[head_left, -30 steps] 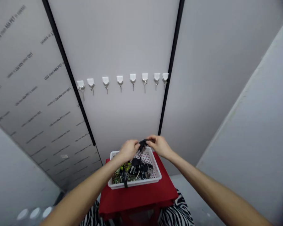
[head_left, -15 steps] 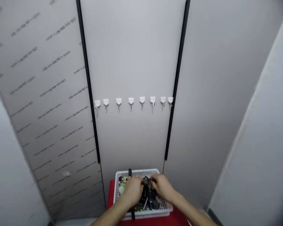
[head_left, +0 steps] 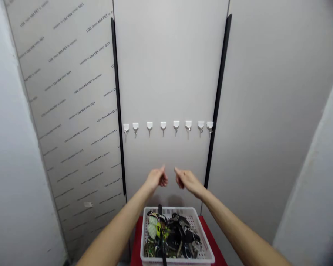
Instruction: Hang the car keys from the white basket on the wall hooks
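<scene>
My left hand (head_left: 157,178) and my right hand (head_left: 187,180) are raised in front of the cabinet door, above the basket and a little apart. In both, the thumb side points up and inward while the other fingers curl loosely, apart from the thumb. I see nothing held in either one. Below them a white plastic basket (head_left: 208,249) holds a pile of keys (head_left: 183,223), many with black heads. Pale green and yellow trinkets (head_left: 152,229) lie at its left, and a dark strap (head_left: 161,240) runs from front to back across it.
Several white hooks (head_left: 163,125) are stuck in a row on the middle cabinet door (head_left: 166,74). Long black handles (head_left: 118,103) edge it left and right. Printed film covers the left panel (head_left: 80,122). The basket stands on a red surface (head_left: 137,244); pale walls (head_left: 19,166) close in both sides.
Both hands have come up out of the basket, away from the dark keys they were fingering, and now hang above it. The view has shifted, showing more of the basket.
</scene>
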`<state>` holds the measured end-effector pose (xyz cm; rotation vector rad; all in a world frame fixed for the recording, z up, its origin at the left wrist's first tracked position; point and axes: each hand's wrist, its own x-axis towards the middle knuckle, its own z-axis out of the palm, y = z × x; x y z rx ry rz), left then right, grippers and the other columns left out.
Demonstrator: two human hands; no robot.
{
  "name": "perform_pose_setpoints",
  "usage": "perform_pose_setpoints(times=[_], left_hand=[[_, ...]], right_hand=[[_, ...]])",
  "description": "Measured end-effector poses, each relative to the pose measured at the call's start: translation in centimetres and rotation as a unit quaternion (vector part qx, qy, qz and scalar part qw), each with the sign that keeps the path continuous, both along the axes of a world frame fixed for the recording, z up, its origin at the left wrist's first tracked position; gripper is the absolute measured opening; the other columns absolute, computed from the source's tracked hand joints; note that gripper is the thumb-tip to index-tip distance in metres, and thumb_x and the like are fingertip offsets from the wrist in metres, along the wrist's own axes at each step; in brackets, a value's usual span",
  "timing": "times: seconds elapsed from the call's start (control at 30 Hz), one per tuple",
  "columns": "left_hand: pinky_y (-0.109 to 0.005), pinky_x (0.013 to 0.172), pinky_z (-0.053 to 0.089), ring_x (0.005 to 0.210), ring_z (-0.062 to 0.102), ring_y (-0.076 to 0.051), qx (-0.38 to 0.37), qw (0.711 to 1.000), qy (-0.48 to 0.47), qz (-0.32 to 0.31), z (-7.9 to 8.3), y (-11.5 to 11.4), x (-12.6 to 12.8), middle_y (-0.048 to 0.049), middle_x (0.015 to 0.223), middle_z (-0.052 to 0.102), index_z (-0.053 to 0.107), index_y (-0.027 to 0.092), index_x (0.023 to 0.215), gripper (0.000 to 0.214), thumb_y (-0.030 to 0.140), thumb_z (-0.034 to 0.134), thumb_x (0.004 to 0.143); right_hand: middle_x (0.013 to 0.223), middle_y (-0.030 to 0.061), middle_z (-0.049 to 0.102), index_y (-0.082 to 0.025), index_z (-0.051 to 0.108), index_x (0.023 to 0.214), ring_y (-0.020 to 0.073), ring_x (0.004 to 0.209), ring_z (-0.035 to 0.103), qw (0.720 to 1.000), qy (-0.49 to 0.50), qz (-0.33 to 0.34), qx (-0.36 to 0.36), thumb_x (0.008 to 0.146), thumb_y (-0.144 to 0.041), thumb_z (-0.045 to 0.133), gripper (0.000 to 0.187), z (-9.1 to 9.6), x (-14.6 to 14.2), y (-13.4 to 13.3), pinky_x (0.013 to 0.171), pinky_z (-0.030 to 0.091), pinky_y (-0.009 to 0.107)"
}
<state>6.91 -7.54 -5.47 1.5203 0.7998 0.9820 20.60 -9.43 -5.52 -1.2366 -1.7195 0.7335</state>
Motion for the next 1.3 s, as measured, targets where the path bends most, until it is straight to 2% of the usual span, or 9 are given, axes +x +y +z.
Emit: perform_pose_setpoints(times=[0.07, 0.13, 0.23, 0.33, 0.6, 0.9, 1.03, 1.17, 1.3], left_hand=[[-0.018, 0.037, 0.022, 0.03, 0.028, -0.005, -0.012, 0.993, -0.104, -0.058, 3.2, -0.1, -0.4, 0.0039, 0.032, 0.03, 0.032, 0.015, 0.038, 0.049, 0.051, 0.016, 0.068], [-0.017, 0.034, 0.018, 0.028, 0.025, -0.004, -0.017, 0.981, -0.143, -0.126, 5.5, -0.5, -0.6, 0.0035, 0.03, 0.028, 0.03, 0.014, 0.036, 0.055, 0.054, 0.009, 0.068], [-0.017, 0.032, 0.016, 0.026, 0.023, -0.003, -0.021, 0.972, -0.162, -0.168, 7.2, -0.9, -0.6, 0.0032, 0.029, 0.027, 0.03, 0.014, 0.034, 0.059, 0.058, 0.007, 0.066], [-0.016, 0.031, 0.015, 0.025, 0.021, -0.003, -0.031, 0.971, -0.16, -0.176, 7.1, -0.8, -0.6, 0.0036, 0.028, 0.026, 0.029, 0.014, 0.034, 0.06, 0.061, 0.008, 0.064], [-0.016, 0.031, 0.016, 0.024, 0.02, -0.002, -0.044, 0.972, -0.147, -0.178, 5.8, -0.1, -0.7, 0.0039, 0.028, 0.026, 0.027, 0.014, 0.034, 0.058, 0.061, 0.008, 0.064], [-0.016, 0.032, 0.015, 0.026, 0.019, -0.002, -0.058, 0.985, -0.102, -0.129, 4.4, 0.5, -1.2, 0.0052, 0.028, 0.023, 0.025, 0.015, 0.036, 0.057, 0.062, 0.007, 0.063], [-0.017, 0.034, 0.019, 0.028, 0.026, -0.003, -0.078, 0.99, -0.08, -0.091, 1.6, 0.3, -2.0, 0.0049, 0.031, 0.028, 0.029, 0.015, 0.039, 0.055, 0.059, 0.01, 0.064], [-0.018, 0.041, 0.026, 0.035, 0.034, -0.005, -0.106, 0.993, 0.018, 0.05, -5.3, 0.2, -4.1, 0.0039, 0.039, 0.038, 0.037, 0.014, 0.047, 0.043, 0.051, 0.024, 0.066], [-0.02, 0.05, 0.03, 0.047, 0.041, -0.008, 0.01, 0.961, 0.221, 0.167, -12.0, -0.4, -6.1, 0.0027, 0.048, 0.045, 0.045, 0.013, 0.054, 0.023, 0.034, 0.041, 0.062]], right_hand=[[0.031, -0.0052, 0.028, -0.017, 0.03, 0.038, 0.0046, 0.03, 0.028, 0.987, 0.152, 0.048, -0.001, 0.067, -0.056, 0.016, 0.051, 2.7, -1.2, 0.1, 0.036, 0.025, 0.019], [0.032, -0.0065, 0.023, -0.017, 0.025, 0.038, 0.0038, 0.028, 0.023, 0.96, 0.255, 0.114, -0.014, 0.066, -0.058, 0.012, 0.052, 4.8, -2.2, 0.0, 0.034, 0.023, 0.019], [0.031, -0.0071, 0.02, -0.017, 0.023, 0.037, 0.0031, 0.027, 0.018, 0.929, 0.326, 0.172, -0.028, 0.066, -0.059, 0.01, 0.053, 6.2, -3.1, -0.1, 0.032, 0.02, 0.018], [0.029, -0.0072, 0.018, -0.016, 0.022, 0.036, 0.0026, 0.026, 0.016, 0.922, 0.341, 0.178, -0.044, 0.066, -0.06, 0.011, 0.054, 6.2, -3.4, -0.2, 0.031, 0.018, 0.017], [0.029, -0.0073, 0.019, -0.017, 0.022, 0.037, 0.0024, 0.025, 0.016, 0.936, 0.306, 0.163, -0.065, 0.063, -0.062, 0.011, 0.054, 5.4, -3.1, 0.2, 0.03, 0.017, 0.017], [0.031, -0.0081, 0.016, -0.017, 0.019, 0.039, 0.0022, 0.026, 0.014, 0.954, 0.256, 0.131, -0.083, 0.063, -0.062, 0.008, 0.052, 4.0, -4.3, 1.1, 0.031, 0.015, 0.017], [0.031, -0.0076, 0.017, -0.018, 0.02, 0.038, 0.0029, 0.027, 0.015, 0.972, 0.192, 0.108, -0.079, 0.065, -0.061, 0.008, 0.051, 1.4, -4.3, 1.2, 0.031, 0.015, 0.018], [0.031, -0.0052, 0.025, -0.017, 0.026, 0.036, 0.0041, 0.031, 0.023, 0.996, 0.028, 0.024, -0.085, 0.067, -0.056, 0.016, 0.051, -4.4, -3.1, 0.6, 0.036, 0.02, 0.019], [0.036, -0.0036, 0.034, -0.015, 0.036, 0.039, 0.0058, 0.037, 0.031, 0.98, -0.157, -0.068, -0.103, 0.066, -0.044, 0.033, 0.04, -10.5, -2.0, -0.4, 0.04, 0.022, 0.02]])
